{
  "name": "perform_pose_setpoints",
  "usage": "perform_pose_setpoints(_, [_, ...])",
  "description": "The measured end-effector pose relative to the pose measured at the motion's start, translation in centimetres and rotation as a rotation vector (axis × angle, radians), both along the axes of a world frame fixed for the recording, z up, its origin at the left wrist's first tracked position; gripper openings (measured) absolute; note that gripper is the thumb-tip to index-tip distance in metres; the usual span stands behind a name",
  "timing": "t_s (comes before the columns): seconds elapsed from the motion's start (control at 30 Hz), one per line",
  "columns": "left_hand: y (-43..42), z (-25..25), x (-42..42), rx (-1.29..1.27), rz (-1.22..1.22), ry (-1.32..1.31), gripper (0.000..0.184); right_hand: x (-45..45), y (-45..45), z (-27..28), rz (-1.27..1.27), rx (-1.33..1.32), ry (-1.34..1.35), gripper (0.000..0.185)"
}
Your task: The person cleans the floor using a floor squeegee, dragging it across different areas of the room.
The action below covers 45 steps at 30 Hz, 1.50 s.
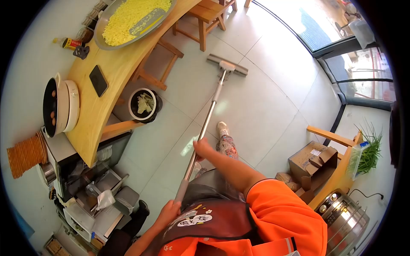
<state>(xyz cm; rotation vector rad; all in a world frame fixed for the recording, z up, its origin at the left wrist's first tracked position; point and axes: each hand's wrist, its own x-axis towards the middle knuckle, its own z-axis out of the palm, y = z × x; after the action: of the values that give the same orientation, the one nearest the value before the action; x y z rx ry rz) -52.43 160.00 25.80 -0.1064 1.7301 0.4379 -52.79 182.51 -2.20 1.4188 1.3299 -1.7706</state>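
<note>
Item under inspection: one mop (pixel 209 115), held in both hands over the tiled floor (pixel 269 115). The right hand (pixel 203 148) is partway down the pole, its fingers wrapped round the metal tube; the left hand (pixel 171 210), at about 7 o'clock from it, is closed on the grey grip at the pole's near end, though not every finger can be made out.

Governing relation: the pole's long axis runs from between 6 and 7 o'clock at the grip to between 12 and 1 at the far end. The mop head (pixel 227 65) lies there, ahead of both hands and apparently resting on the floor; its bar sits crosswise, from about 9–10 to 3–4 o'clock. The right hand is the nearer to it.

Surroundings: a shoe (pixel 221 128) stands at 1 o'clock from the right hand, near the pole. At 10 o'clock is a bin (pixel 158 104) holding leafy scraps (pixel 145 103) — beside the wooden surface (pixel 90 117), which carries a phone (pixel 99 81). A stool (pixel 209 12) stands at 12, beyond the mop head; an open carton (pixel 307 157) lies at 3.
</note>
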Motion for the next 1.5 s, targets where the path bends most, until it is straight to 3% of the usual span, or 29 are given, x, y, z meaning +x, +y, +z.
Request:
perform_pose_setpoints(0.03, [-6.0,0.4,1.6,-0.029,-0.141,0.073,0.037,0.8,-2.7,7.4,0.007,-0.114,-0.032,0.052])
perform_pose_setpoints(0.13, [-19.5,5.5,4.3,-0.109,-0.089,-0.021,0.042,4.9,-13.8,11.7,0.111,-0.615,0.036,0.052])
perform_pose_setpoints(0.2, [-22.6,9.8,4.8,-0.275,-0.194,0.033,0.041,6.6,-19.6,13.6,-0.015,-0.747,0.119,0.037])
perform_pose_setpoints(0.23, [-23.7,11.5,4.9,-0.329,-0.235,0.061,0.041,6.6,-21.6,14.0,-0.314,-0.867,0.035,0.027])
perform_pose_setpoints(0.3, [-24.6,13.8,5.0,-0.404,-0.312,0.109,0.039,5.9,-23.8,12.5,-0.623,-0.895,-0.165,0.017])
perform_pose_setpoints(0.43, [-23.2,14.4,5.2,-0.437,-0.439,0.198,0.037,6.1,-25.1,11.7,-0.634,-0.709,-0.115,0.014])
perform_pose_setpoints(0.53, [-17.1,9.9,5.4,-0.291,-0.524,0.263,0.036,6.9,-17.1,8.1,-0.689,-0.559,-0.054,0.016])
perform_pose_setpoints(0.57, [-15.0,7.2,5.5,-0.029,-0.536,0.392,0.031,7.0,-13.3,6.4,-0.720,-0.514,-0.008,0.018])
perform_pose_setpoints(0.6, [-10.8,4.5,5.2,0.057,-0.544,0.440,0.028,7.4,-10.8,1.4,-0.746,-0.352,-0.023,0.020])
perform_pose_setpoints(0.77, [15.1,-6.5,5.0,0.378,-0.466,0.372,0.038,8.3,17.8,-2.6,-0.907,0.113,0.055,0.030])
perform_pose_setpoints(0.8, [18.9,-10.1,5.8,0.539,-0.492,0.429,0.039,9.3,23.4,-3.5,-0.827,0.198,0.075,0.032])
perform_pose_setpoints(0.83, [23.4,-11.9,6.4,0.536,-0.521,0.361,0.041,10.0,28.4,-3.0,-0.864,0.225,0.073,0.033])
perform_pose_setpoints(0.87, [29.3,-10.6,6.9,0.534,-0.399,0.345,0.040,10.8,32.5,-3.2,-0.874,0.288,0.046,0.034])
perform_pose_setpoints(0.9, [33.9,-11.4,7.2,0.526,-0.391,0.280,0.038,11.7,36.0,-3.7,-0.735,0.408,0.000,0.035])
perform_pose_setpoints(1.0, [38.1,-13.7,10.2,0.521,-0.409,0.185,0.034,14.0,41.6,-3.5,-0.511,0.529,-0.128,0.039])
perform_pose_setpoints(1.07, [37.0,-14.4,10.9,0.497,-0.389,0.115,0.034,14.5,40.7,-2.1,-0.286,0.537,-0.252,0.039])
perform_pose_setpoints(1.17, [32.2,-12.6,10.5,0.484,-0.376,0.140,0.032,15.2,36.1,-6.8,-0.266,0.640,-0.212,0.040])
perform_pose_setpoints(1.3, [20.5,-9.9,10.1,0.431,-0.399,0.173,0.037,15.1,24.6,-4.7,-0.330,0.568,-0.230,0.037])
perform_pose_setpoints(1.37, [13.5,-7.4,9.6,0.350,-0.510,0.299,0.036,15.5,18.5,-2.2,-0.397,0.274,-0.049,0.029])
perform_pose_setpoints(1.43, [8.8,-4.0,8.9,0.196,-0.600,0.337,0.036,16.3,11.8,-0.9,-0.693,-0.081,0.168,0.018])
perform_pose_setpoints(1.5, [5.1,-2.2,8.3,0.157,-0.616,0.336,0.035,15.5,7.2,1.5,-0.905,-0.265,0.109,0.009])
